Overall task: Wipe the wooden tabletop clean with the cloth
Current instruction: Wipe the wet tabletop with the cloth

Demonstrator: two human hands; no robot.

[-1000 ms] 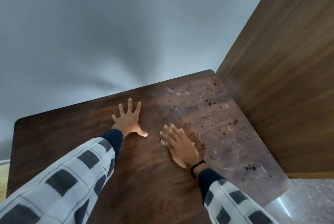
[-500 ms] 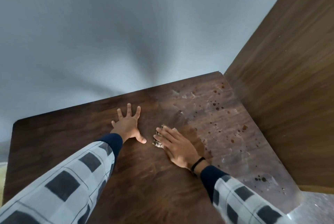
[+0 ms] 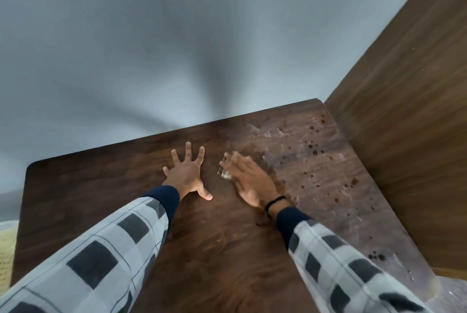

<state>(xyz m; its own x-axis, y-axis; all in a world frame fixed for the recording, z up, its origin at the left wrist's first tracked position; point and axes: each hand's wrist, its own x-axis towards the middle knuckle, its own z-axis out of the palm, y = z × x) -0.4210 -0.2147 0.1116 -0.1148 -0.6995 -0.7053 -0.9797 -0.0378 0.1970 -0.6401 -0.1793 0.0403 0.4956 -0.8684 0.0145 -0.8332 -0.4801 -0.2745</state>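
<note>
The dark wooden tabletop (image 3: pixel 88 186) fills the lower half of the view. Its right part is dusty and speckled with dark spots (image 3: pixel 314 152); its left part looks darker and smooth. My left hand (image 3: pixel 188 175) lies flat on the wood with fingers spread, holding nothing. My right hand (image 3: pixel 249 181) presses flat on a small pale cloth (image 3: pixel 224 173), of which only a corner shows under the fingertips. The right hand is blurred and sits at the border between the dusty and the darker wood.
A tall wooden panel (image 3: pixel 404 110) rises along the table's right edge. A grey wall (image 3: pixel 177 35) stands behind the far edge. A yellowish surface (image 3: pixel 7 249) shows past the left edge, and pale speckled floor (image 3: pixel 452 295) at the bottom right.
My right hand has slid the cloth leftward and a little away, from the dusty area toward my left hand. The left hand has stayed planted, and the camera view has shifted slightly.
</note>
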